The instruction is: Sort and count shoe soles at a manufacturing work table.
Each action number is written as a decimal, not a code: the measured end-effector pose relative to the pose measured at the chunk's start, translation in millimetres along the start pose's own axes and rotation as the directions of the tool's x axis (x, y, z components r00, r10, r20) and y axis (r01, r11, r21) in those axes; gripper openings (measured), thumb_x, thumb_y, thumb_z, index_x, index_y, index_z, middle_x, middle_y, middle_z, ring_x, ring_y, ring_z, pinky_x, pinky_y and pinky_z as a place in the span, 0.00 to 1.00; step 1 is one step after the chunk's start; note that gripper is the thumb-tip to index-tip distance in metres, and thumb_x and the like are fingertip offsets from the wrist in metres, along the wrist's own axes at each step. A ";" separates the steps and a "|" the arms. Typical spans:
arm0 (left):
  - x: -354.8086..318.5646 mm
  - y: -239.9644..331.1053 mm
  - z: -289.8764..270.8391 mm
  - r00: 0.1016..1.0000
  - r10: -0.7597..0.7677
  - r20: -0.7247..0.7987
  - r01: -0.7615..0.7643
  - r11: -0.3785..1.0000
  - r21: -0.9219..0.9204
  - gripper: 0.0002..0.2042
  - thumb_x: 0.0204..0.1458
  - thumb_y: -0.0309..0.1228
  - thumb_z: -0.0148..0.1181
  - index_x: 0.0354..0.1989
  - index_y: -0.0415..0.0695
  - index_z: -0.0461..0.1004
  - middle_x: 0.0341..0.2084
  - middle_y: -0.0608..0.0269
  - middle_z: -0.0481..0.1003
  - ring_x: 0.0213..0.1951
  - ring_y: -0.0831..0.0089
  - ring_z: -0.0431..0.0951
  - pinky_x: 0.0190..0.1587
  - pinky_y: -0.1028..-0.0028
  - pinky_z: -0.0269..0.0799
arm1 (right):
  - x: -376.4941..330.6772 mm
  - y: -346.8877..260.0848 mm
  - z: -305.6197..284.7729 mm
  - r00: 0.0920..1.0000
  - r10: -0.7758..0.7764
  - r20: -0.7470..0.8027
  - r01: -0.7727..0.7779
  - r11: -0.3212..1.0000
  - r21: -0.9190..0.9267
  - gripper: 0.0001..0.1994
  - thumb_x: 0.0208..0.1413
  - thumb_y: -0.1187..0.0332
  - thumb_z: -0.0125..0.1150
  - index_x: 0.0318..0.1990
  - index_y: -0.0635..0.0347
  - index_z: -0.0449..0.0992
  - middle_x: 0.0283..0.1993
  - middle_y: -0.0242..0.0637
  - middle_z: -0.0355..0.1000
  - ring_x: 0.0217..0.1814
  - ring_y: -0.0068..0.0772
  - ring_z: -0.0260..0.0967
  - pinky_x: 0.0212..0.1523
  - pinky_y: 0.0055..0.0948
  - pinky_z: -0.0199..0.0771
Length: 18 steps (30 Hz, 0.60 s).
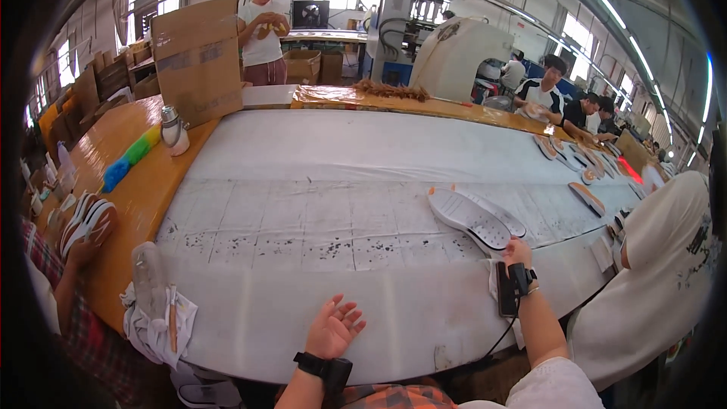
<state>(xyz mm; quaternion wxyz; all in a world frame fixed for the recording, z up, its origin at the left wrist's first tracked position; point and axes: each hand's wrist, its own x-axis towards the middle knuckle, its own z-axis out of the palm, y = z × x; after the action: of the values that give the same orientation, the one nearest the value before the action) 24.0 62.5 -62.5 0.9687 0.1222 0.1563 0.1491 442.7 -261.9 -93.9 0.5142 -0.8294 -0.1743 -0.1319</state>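
Observation:
My left hand [333, 327] hovers palm up over the near edge of the wide white belt [303, 204], fingers spread and holding nothing. My right hand [517, 251] reaches forward and touches the near end of a white shoe sole [467, 216] lying tread up on the belt. A second white sole [500, 214] lies just behind it, partly covered. Both wrists carry black strapped devices.
A person in white stands close on my right [659, 273]. Another person's hand [79, 254] holds a stack of soles at the left on the orange bench [129, 189]. A rag with a brush [159, 318], a metal jug [174, 130] and a cardboard box [198, 60] stand left. More soles [587, 198] lie far right.

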 end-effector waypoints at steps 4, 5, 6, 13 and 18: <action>-7.8 6.2 -4.3 1.000 0.007 -0.023 -0.007 1.000 -0.005 0.15 0.52 0.36 0.47 0.48 0.47 0.61 0.41 0.55 0.67 0.43 0.60 0.69 0.48 0.55 0.63 | 41.2 -10.7 15.6 0.959 0.247 -0.137 -0.270 0.946 -0.181 0.22 0.36 0.64 0.62 0.38 0.72 0.68 0.31 0.43 0.69 0.36 0.35 0.68 0.37 0.29 0.68; 6.2 -1.3 5.9 0.998 -0.050 0.043 0.050 0.999 0.003 0.15 0.52 0.36 0.47 0.48 0.47 0.61 0.41 0.55 0.67 0.43 0.60 0.69 0.48 0.55 0.63 | 70.4 52.5 -27.2 0.943 0.321 -0.083 -0.332 0.907 -0.259 0.29 0.31 0.58 0.66 0.39 0.73 0.68 0.36 0.46 0.70 0.38 0.37 0.68 0.39 0.31 0.68; 5.1 0.7 3.2 0.999 -0.030 0.023 0.031 1.000 -0.003 0.15 0.52 0.36 0.47 0.48 0.47 0.61 0.41 0.55 0.67 0.43 0.60 0.69 0.48 0.55 0.63 | 74.2 54.5 -7.5 0.945 0.323 -0.054 -0.326 0.909 -0.260 0.29 0.31 0.58 0.66 0.39 0.73 0.68 0.36 0.46 0.70 0.38 0.37 0.68 0.39 0.31 0.68; 0.5 0.9 2.3 1.000 -0.023 0.003 0.023 1.000 -0.002 0.16 0.53 0.37 0.47 0.49 0.46 0.60 0.41 0.54 0.68 0.43 0.59 0.69 0.48 0.55 0.63 | 114.3 6.3 0.8 0.998 0.040 0.040 -0.024 0.939 -0.344 0.21 0.37 0.54 0.57 0.27 0.69 0.74 0.22 0.49 0.70 0.28 0.44 0.70 0.32 0.36 0.66; -6.2 0.9 -0.6 1.000 -0.008 0.017 0.009 1.000 -0.016 0.16 0.54 0.36 0.45 0.50 0.46 0.60 0.42 0.53 0.68 0.44 0.58 0.69 0.49 0.55 0.63 | 109.1 13.2 0.6 0.983 0.180 -0.037 -0.182 0.930 -0.320 0.21 0.39 0.55 0.55 0.29 0.68 0.74 0.27 0.50 0.72 0.30 0.45 0.69 0.34 0.36 0.66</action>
<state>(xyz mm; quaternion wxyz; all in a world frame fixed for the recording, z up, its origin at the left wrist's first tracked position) 17.9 61.4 -61.1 0.9716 0.1152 0.1472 0.1452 547.1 -250.0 -61.3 0.3827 -0.9141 -0.0717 -0.1136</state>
